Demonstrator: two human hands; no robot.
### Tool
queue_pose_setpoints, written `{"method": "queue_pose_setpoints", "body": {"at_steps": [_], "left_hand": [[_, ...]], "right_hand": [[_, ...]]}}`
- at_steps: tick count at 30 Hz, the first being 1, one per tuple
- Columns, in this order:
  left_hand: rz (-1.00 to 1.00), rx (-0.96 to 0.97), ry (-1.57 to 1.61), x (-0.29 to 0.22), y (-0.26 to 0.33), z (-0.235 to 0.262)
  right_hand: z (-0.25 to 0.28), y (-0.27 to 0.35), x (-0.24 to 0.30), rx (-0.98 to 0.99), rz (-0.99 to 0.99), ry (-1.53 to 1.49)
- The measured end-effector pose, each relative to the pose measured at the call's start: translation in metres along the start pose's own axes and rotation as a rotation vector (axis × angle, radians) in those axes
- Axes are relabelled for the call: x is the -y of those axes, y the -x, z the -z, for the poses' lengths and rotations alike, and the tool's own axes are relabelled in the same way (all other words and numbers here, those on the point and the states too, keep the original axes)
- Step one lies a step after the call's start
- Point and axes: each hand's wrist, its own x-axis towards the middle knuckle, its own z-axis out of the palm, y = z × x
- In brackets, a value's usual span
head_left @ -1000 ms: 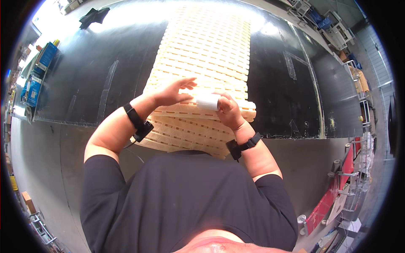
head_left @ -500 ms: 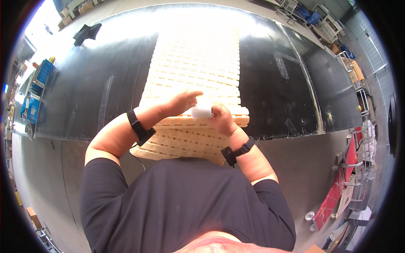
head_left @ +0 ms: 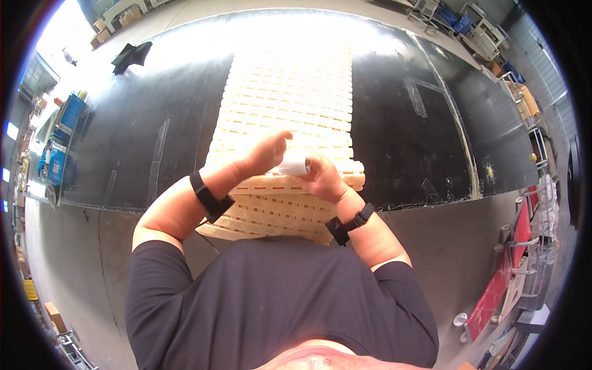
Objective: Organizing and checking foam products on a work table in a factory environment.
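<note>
A white roll [head_left: 292, 165], perhaps of tape, has its hollow end against my right hand [head_left: 324, 177], whose fingers are curled around that end. My left hand [head_left: 266, 152] is just left of the roll, fingers bent in and one fingertip pointing up; whatever is between them, if anything, is hidden. Under both hands lies a cream slotted plastic mat [head_left: 283, 117], long and made of linked rows. Its near end is folded or stacked into a thick edge and hangs past the table's front toward my body. Glare washes out its far end.
The mat lies on a large black table [head_left: 401, 148] with strips of clear tape. A black cloth [head_left: 131, 57] sits at the far left. Blue boxes [head_left: 57, 160] stand by the left edge. A red panel on a wheeled cart [head_left: 501, 280] is at the right.
My left hand has drawn slightly back from the roll, its fingers curling where they reached over it. The roll has tilted, so its hollow end shows more. The view has shifted slightly.
</note>
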Motion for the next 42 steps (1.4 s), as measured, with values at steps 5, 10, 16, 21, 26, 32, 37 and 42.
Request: {"method": "queue_pose_setpoints", "body": {"at_steps": [5,10,16,21,26,32,37,42], "left_hand": [[0.254,0.063,0.447,0.023,-0.012,0.014],[0.165,0.060,0.619,0.034,-0.016,0.012],[0.167,0.018,0.651,0.028,-0.028,-0.001],[0.093,0.026,0.357,0.016,-0.028,-0.004],[0.112,0.084,0.387,0.013,-0.019,0.007],[0.126,0.076,0.668,0.024,-0.018,0.004],[0.081,0.177,0.660,0.032,-0.025,0.005],[0.088,0.202,0.602,0.036,-0.022,0.019]], "right_hand": [[0.000,-0.001,-0.012,-0.006,0.106,-0.063],[-0.001,-0.007,-0.006,-0.017,-0.205,-0.086],[-0.012,-0.018,0.007,-0.116,-0.471,-0.134],[-0.018,-0.023,-0.015,-0.145,-0.309,-0.067],[-0.018,-0.023,-0.033,-0.138,-0.228,-0.102],[-0.019,-0.023,-0.033,-0.232,0.053,0.195],[-0.018,-0.023,-0.033,-0.308,0.010,0.063],[-0.014,-0.019,-0.017,-0.253,-0.101,0.067]]}}
